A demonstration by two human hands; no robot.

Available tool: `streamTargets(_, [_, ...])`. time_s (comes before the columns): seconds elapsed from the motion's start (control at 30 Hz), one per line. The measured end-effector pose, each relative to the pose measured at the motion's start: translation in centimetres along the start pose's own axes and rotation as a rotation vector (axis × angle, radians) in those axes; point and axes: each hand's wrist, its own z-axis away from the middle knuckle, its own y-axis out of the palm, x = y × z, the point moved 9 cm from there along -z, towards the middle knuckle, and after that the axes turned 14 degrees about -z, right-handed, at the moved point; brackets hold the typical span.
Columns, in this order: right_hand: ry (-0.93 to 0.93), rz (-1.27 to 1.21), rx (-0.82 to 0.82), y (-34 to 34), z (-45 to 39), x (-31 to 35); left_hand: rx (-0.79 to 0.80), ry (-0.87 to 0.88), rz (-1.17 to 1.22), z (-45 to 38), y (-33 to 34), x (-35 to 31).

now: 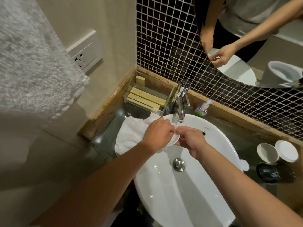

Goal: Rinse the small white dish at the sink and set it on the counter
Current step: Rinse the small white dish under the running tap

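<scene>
Two hands meet over the white sink: the left hand and right hand both pinch the small white dish with curled fingers, just below the chrome faucet. A white towel lies crumpled beside the left hand. A clear organizer holds tan boxes. Two white cups lie on the counter.

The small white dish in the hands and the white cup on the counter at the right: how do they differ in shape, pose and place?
The small white dish is flat and shallow, while the white cup is deep with tall walls. The dish is held on edge between the left hand and the right hand over the sink, just below the faucet; the cup lies tipped on the dark counter, untouched. Both are round and white.
</scene>
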Motion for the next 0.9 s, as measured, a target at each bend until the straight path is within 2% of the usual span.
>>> streamTargets(0.07, [-0.003,-0.002,-0.022,-0.5,-0.2,0.1,0.006,0.038,0.045,0.4,0.4,-0.3])
streamTargets(0.2, [0.027,-0.01,-0.012,-0.4,-0.3,-0.2,-0.086,-0.09,0.173,0.7,0.3,0.5])
streamTargets(0.3, [0.073,-0.009,0.015,0.1,-0.3,-0.9,-0.091,-0.109,0.159,1.0,0.8,0.2])
streamTargets(0.47, [0.098,0.002,-0.016,-0.2,-0.9,-1.6,-0.061,0.083,-0.037,1.7,1.2,-1.1])
streamTargets(0.6, [0.073,-0.001,-0.062,-0.1,-1.0,-1.8,-0.005,0.224,-0.309,1.9,1.6,-0.9])
streamTargets(0.73, [0.042,0.035,-0.057,1.9,-1.1,-1.4,0.081,0.24,-0.509,2.4,1.8,2.0])
streamTargets(0.9, [-0.028,0.067,-0.071,4.3,-0.8,-0.7,0.078,0.178,-0.548,3.1,0.7,5.3])
